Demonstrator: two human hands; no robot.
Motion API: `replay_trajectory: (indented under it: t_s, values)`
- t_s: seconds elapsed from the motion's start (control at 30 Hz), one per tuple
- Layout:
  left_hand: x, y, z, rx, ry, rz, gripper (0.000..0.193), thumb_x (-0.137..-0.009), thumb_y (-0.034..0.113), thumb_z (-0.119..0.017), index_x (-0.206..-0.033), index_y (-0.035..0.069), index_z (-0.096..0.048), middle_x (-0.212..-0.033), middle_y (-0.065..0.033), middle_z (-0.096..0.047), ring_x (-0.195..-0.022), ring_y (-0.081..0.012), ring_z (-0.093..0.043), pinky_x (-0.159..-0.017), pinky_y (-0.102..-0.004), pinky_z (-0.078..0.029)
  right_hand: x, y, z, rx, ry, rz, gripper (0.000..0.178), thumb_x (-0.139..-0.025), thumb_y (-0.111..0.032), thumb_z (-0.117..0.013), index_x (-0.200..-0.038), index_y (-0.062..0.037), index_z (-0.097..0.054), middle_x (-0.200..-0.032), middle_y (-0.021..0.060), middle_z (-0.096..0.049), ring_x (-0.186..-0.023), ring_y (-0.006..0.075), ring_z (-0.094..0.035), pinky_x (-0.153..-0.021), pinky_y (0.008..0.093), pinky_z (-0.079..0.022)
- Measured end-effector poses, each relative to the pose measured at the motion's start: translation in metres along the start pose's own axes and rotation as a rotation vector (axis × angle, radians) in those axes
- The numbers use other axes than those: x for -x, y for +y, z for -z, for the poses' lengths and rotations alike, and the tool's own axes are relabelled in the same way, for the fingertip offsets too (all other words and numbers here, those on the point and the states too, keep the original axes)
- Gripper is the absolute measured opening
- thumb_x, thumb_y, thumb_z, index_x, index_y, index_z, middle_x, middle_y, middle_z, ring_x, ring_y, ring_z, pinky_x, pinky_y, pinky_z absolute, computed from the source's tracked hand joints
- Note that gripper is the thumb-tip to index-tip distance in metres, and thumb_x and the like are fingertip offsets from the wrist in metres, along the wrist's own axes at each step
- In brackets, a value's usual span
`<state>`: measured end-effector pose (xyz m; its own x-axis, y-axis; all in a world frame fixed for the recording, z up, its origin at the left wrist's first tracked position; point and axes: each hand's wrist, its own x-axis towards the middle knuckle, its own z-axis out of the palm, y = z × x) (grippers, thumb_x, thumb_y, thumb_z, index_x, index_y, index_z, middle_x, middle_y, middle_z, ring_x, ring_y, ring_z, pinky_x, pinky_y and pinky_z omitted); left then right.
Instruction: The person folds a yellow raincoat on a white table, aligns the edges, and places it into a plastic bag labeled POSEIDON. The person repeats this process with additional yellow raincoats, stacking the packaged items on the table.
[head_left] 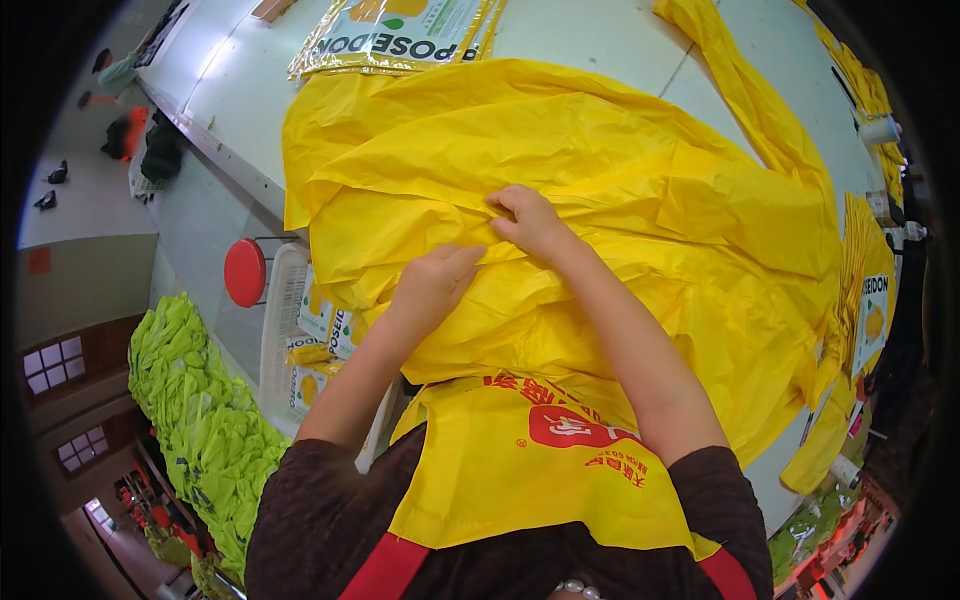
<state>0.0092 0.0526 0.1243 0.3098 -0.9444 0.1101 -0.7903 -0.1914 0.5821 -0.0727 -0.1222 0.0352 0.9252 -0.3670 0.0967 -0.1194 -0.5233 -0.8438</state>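
A large yellow raincoat [480, 140] of thin, creased material lies spread over the table in front of me, its near part hanging down toward my lap. A long sleeve-like strip [745, 85] runs off to the far right. My left hand [432, 284] is on the middle of it, fingers pressed together around a fold. A little farther off and to the right, my right hand [530, 222] pinches the same material with curled fingers. Both fingertips are close together along one crease; any small part between them is hidden.
Flat printed packages [400, 35] lie at the far edge of the raincoat. A white basket [283, 300] of packages stands at left, beside a red stool [245, 272] and a lime-green heap [195, 420]. More folded yellow pieces [860, 270] sit at right on the pale table [240, 90].
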Motion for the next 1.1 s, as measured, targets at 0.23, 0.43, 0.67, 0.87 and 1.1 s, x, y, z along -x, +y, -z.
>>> replay_trajectory:
  t_s: [0.23, 0.43, 0.67, 0.87, 1.1]
  values:
    - [-0.024, -0.004, 0.002, -0.325, -0.308, -0.278, 0.012, -0.078, 0.013, -0.058, -0.089, 0.011, -0.063, -0.071, -0.0067, -0.056, -0.059, -0.0258, -0.058, -0.051, -0.0353, -0.047, -0.007, 0.017, 0.002, -0.205, -0.019, -0.073, 0.024, -0.082, -0.01, -0.054, -0.104, 0.0004, -0.058, -0.085, 0.0083, -0.062, -0.078, 0.0161, -0.057, -0.07, 0.0263, -0.045]
    - [-0.007, -0.003, -0.01, -0.309, -0.314, -0.237, 0.007, -0.079, 0.014, -0.057, -0.084, 0.011, -0.062, -0.07, -0.0054, -0.056, -0.058, -0.0246, -0.058, -0.05, -0.0351, -0.047, 0.007, 0.001, 0.001, -0.06, 0.02, 0.038, 0.018, -0.07, -0.009, -0.061, -0.085, -0.0009, -0.056, -0.083, 0.013, -0.057, -0.08, 0.0274, -0.054, -0.072, 0.0328, -0.045]
    - [-0.032, -0.018, -0.01, -0.078, -0.038, 0.046, 0.014, -0.08, 0.015, -0.062, -0.09, 0.006, -0.065, -0.078, -0.0122, -0.062, -0.068, -0.0292, -0.061, -0.06, -0.0365, -0.048, 0.014, 0.008, -0.005, -0.054, 0.115, 0.204, 0.008, -0.071, -0.004, -0.061, -0.077, -0.0001, -0.056, -0.088, 0.0136, -0.057, -0.084, 0.0318, -0.053, -0.077, 0.0373, -0.044]
    - [-0.046, -0.041, -0.029, 0.062, -0.073, 0.325, 0.019, -0.079, 0.017, -0.063, -0.089, 0.002, -0.067, -0.08, -0.016, -0.065, -0.072, -0.0277, -0.064, -0.065, -0.0337, -0.049, 0.011, 0.003, -0.002, -0.058, 0.098, 0.198, 0.008, -0.075, -0.009, -0.061, -0.077, -0.0017, -0.061, -0.092, 0.0134, -0.059, -0.086, 0.0327, -0.054, -0.076, 0.0375, -0.045]
    - [-0.048, -0.059, -0.035, 0.087, -0.123, 0.49, 0.023, -0.075, 0.023, -0.062, -0.081, 0.002, -0.067, -0.075, -0.0191, -0.063, -0.071, -0.0324, -0.063, -0.063, -0.0377, -0.049, 0.006, -0.001, -0.024, 0.191, 0.197, 0.087, 0.008, -0.072, -0.014, -0.063, -0.075, -0.0066, -0.06, -0.082, 0.0117, -0.055, -0.081, 0.0322, -0.052, -0.07, 0.0408, -0.045]
